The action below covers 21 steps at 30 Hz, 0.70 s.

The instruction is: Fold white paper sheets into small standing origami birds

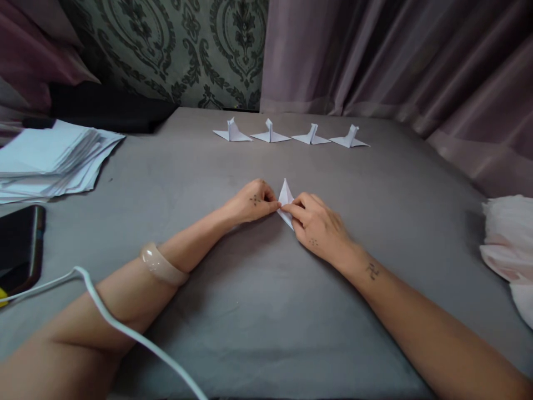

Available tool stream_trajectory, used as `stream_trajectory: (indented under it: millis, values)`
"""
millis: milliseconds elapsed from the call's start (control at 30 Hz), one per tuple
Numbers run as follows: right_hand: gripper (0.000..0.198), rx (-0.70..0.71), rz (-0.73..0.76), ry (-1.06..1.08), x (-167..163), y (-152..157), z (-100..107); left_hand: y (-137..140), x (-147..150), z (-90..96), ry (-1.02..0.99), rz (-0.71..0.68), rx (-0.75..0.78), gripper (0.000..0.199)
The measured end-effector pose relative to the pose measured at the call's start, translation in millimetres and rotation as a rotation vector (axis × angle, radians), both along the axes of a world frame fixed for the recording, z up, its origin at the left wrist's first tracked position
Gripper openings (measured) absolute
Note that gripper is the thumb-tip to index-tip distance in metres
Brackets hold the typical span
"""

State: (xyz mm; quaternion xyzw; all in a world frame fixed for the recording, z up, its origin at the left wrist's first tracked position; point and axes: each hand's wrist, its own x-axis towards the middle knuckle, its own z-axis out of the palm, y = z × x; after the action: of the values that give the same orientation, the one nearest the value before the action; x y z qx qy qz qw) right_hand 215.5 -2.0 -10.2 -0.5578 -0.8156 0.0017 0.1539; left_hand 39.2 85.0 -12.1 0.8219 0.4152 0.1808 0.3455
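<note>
A small piece of folded white paper (285, 194) lies near the middle of the grey table, narrow and pointed at its far end. My left hand (256, 201) pinches its left edge between thumb and fingers. From the right, my right hand (317, 222) presses on the same paper, with finger and thumb closed at its edge and the fingertips of both hands almost meeting. Part of the paper is hidden under the right fingers. Beyond the hands stand several folded paper figures in a row, among them a left one (233, 131) and a right one (350, 137).
A stack of white paper (45, 153) lies at the left, before a black cloth (108, 105). Below it is a dark phone (20, 244). A white cable (125, 329) crosses over my left forearm. Crumpled white material (510, 239) sits at the right edge. Curtains (333, 50) hang behind the table.
</note>
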Motion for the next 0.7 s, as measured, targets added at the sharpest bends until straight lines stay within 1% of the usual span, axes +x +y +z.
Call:
stream_trajectory:
  millis: [100, 167, 200, 267, 300, 400, 500, 600, 667, 700]
  values:
    - [0.031, -0.011, -0.007, -0.007, -0.7, 0.4, 0.2, -7.3, -4.0, 2.8, -0.042, 0.114, 0.034, 0.015]
    - [0.031, -0.020, -0.014, -0.009, -1.6, 0.5, 0.5, -15.3, -6.4, 4.0, -0.074, 0.169, 0.135, 0.015]
    - [0.031, -0.023, -0.015, -0.008, -2.0, 0.4, 0.7, -20.3, -6.9, 4.5, -0.070, 0.156, 0.201, 0.016]
    - [0.031, -0.026, -0.010, 0.001, -2.2, 0.3, 1.3, -31.6, -6.2, 6.0, 0.003, 0.058, 0.303, 0.020]
    - [0.031, -0.029, -0.003, 0.010, -1.7, 0.4, 1.6, -37.4, -5.0, 7.2, 0.076, 0.009, 0.332, 0.024]
    - [0.034, -0.060, 0.025, 0.079, 2.3, 1.8, 1.6, -52.7, 0.9, 12.7, 0.359, -0.068, 0.425, 0.030]
    - [0.037, -0.099, 0.044, 0.222, 9.9, 6.0, -1.9, -61.0, 6.5, 19.8, 0.591, -0.135, 0.470, 0.032]
    - [0.039, -0.095, 0.026, 0.395, 18.0, 10.6, -7.9, -61.6, 7.8, 24.3, 0.682, -0.163, 0.492, 0.034]
    - [0.038, -0.070, 0.003, 0.431, 21.5, 11.4, -10.5, -59.1, 6.0, 24.7, 0.678, -0.180, 0.494, 0.035]
    - [0.037, -0.062, 0.000, 0.410, 22.5, 10.8, -10.6, -57.6, 4.6, 24.3, 0.663, -0.189, 0.486, 0.034]
